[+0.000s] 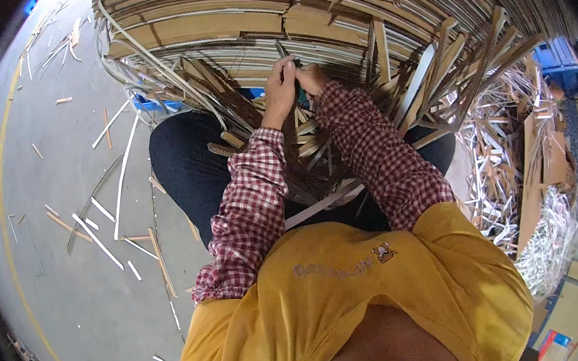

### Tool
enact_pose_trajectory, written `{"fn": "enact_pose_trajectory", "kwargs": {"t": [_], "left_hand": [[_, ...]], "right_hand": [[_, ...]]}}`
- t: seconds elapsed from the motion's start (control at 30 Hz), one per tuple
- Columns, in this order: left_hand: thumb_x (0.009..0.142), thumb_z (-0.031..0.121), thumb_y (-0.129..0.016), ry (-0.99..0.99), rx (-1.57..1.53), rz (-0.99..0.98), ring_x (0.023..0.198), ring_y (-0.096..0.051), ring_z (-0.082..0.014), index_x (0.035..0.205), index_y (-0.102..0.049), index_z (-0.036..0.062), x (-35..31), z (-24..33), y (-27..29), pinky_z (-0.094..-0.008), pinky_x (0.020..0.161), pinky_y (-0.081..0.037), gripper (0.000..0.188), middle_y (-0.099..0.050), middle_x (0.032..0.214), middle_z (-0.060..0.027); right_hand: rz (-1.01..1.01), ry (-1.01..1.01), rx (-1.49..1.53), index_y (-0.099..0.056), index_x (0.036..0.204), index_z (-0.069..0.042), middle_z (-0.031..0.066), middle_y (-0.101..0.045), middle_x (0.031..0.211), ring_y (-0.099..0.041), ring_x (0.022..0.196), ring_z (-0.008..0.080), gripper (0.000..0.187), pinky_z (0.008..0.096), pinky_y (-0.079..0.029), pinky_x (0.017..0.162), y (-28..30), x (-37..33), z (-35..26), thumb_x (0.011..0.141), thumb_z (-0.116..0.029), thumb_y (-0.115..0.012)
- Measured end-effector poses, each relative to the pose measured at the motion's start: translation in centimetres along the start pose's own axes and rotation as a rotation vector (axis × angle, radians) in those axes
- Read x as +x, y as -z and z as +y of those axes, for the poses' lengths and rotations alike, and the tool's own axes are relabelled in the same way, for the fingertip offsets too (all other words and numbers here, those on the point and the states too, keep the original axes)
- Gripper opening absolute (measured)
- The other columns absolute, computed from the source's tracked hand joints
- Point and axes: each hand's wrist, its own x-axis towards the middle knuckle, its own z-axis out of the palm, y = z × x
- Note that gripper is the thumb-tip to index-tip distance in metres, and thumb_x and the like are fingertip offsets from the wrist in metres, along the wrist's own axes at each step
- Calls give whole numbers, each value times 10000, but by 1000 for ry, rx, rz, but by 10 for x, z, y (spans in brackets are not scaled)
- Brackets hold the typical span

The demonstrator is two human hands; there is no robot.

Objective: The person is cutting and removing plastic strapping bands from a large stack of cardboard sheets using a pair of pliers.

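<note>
Counted: two bare hands, one left hand (280,91) and one right hand (312,79). One slim pointed tool (281,47). Two checked sleeves (251,191), one per arm. One yellow shirt (356,279), two dark-clad knees (184,153). One large stack of cardboard (209,28), with layers too many to count. Loose strips (124,180) on the floor (66,274): well over ten, in white and brown. One yellow floor line (2,189) at left. One heap of scraps (496,137), too tangled to count, with at least two larger brown pieces (527,176).
</note>
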Motion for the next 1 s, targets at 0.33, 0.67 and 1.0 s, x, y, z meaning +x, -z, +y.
{"fn": "enact_pose_trajectory", "kwargs": {"t": [0.33, 0.67, 1.0], "left_hand": [[890, 326, -394, 38, 146, -167, 1045, -482, -302, 1170, -470, 78, 3, 9, 13, -349, 866, -375, 382, -504, 1139, -176], [917, 291, -330, 79, 19, -170, 1103, -429, -296, 1150, -468, 46, 13, -6, 7, -349, 937, -324, 366, -475, 1156, -171], [869, 158, -440, 158, 20, -424, 949, -513, -237, 1069, -492, 22, -46, 2, -34, -332, 816, -386, 247, -535, 1019, -150]], "right_hand": [[295, -83, 297, -478, 669, 74, 161, -461, 576, -390, 550, 214, 331, 368, -358, 568, -22, -10, -1, 815, -222, -468], [137, 125, -75, -499, 974, 8, 200, -540, 874, -515, 710, 308, 290, 393, -413, 621, -19, -9, 11, 895, -230, -354], [-10, -231, -18, -421, 1172, -2, 139, -480, 1138, -457, 1027, 251, 354, 337, -345, 903, -33, -121, 82, 866, -180, -413]]}}
